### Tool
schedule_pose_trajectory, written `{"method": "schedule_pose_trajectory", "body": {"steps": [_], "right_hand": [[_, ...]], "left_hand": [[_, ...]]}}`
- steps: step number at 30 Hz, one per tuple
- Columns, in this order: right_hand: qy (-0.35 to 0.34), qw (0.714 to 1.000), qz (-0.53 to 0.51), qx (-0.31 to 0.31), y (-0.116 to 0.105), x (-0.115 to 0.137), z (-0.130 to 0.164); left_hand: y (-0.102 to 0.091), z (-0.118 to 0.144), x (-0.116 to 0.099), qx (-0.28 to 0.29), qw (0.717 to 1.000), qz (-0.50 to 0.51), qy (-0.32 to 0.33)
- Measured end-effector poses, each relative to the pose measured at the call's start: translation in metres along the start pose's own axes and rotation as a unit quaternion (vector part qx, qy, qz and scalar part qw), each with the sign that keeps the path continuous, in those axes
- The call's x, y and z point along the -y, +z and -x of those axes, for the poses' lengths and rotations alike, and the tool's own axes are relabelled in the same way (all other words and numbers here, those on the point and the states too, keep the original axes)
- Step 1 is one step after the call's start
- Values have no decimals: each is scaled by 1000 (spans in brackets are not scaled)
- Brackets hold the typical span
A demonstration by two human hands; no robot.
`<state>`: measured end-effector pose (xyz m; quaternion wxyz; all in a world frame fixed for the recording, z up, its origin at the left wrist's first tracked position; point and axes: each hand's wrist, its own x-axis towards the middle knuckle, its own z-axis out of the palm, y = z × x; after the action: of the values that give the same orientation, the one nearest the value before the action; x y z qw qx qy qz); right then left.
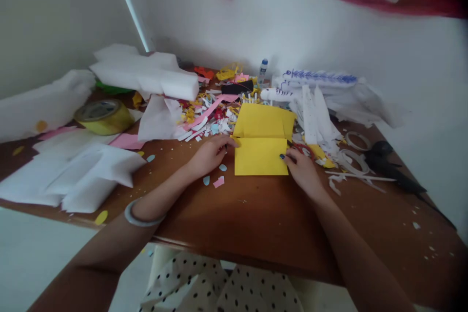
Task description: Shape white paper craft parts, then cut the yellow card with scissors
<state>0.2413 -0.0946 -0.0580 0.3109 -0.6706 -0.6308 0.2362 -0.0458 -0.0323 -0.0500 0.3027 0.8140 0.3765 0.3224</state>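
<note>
A brown wooden counter (263, 214) stands against a white wall, its surface dotted with small paper crumbs. Along the back edge lies a heap of paper scraps (208, 117) in pink, white and yellow, with a small glue bottle (263, 70) upright near the wall. White foam blocks (146, 73) sit at the back left, a roll of yellow tape (104, 116) lies flat near the left edge, and white sheets (73, 170) spread over the front left corner. Black scissors (395, 168) rest toward the right edge, beside white paper strips (314, 117).

The yellow paper (261, 144) lies flat in the middle of the counter, folded, its crease running left to right and its long axis from the front edge toward the wall.

The left hand (210, 154) presses flat fingertips on the paper's left edge at the crease; its grip is open and holds nothing. The right hand (302, 168) touches the right edge with its fingertips, fingers loosely curled, nothing clasped.
</note>
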Motion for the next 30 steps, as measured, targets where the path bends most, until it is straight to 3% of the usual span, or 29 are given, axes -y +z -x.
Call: {"method": "schedule_pose_trajectory", "body": {"steps": [5, 9, 14, 19, 25, 28, 30], "right_hand": [[20, 999, -43, 25, 0, 3, 1], [18, 995, -91, 41, 2, 1, 1], [13, 987, -158, 31, 4, 2, 1], [-10, 991, -133, 17, 6, 3, 1], [-66, 993, -65, -76, 6, 5, 4], [-80, 990, -60, -101, 4, 7, 6], [-81, 989, -77, -98, 3, 8, 7]], "left_hand": [[5, 3, -8, -12, 994, 39, -97], [8, 2, -5, -29, 988, 70, -132], [9, -1, -1, -41, 972, 182, -141], [7, 0, -8, -49, 980, 148, -127], [4, 4, -20, -136, 978, 133, -86], [4, 6, -25, -136, 978, 146, -61], [4, 6, -26, -124, 972, 184, -81]]}}
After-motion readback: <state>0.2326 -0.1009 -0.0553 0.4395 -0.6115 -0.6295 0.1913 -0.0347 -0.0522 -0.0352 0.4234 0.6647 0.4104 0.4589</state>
